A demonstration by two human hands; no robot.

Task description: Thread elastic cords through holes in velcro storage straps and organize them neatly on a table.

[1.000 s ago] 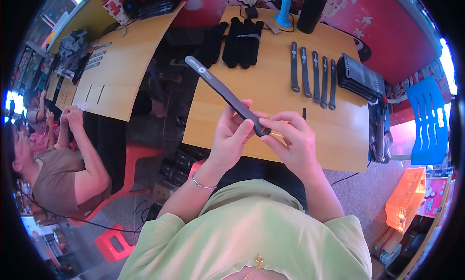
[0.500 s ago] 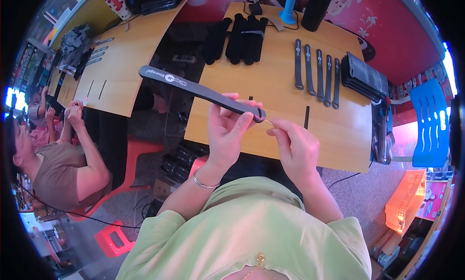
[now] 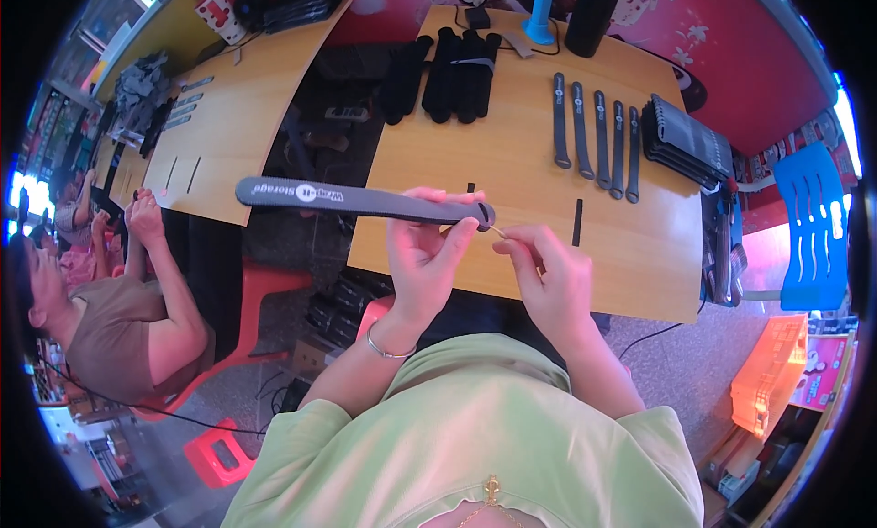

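Observation:
A long grey hook-and-loop strap [image 3: 352,200] with pale lettering is pinched near its slotted right end by my left hand [image 3: 423,258]. Its rounded free end sticks out to the left, past the table edge. My right hand [image 3: 555,274] closes finger and thumb on a thin yellowish stick [image 3: 498,231]. The stick's far tip meets the strap's slotted end; whether it goes into the slot is too small to tell. Both hands are above the near part of the wooden table [image 3: 429,163].
Several similar grey straps [image 3: 599,140] lie in a row at the right, beside a stack of dark folded pieces [image 3: 685,142]. Black bundles [image 3: 459,76] lie at the back, near a blue fan [image 3: 539,16] and a black bottle [image 3: 594,16]. A co-worker [image 3: 137,318] sits at the left table.
The strap's free end has swung toward me and slightly left, so the strap now lies more level across the view. Both hands have shifted slightly left, keeping their grips.

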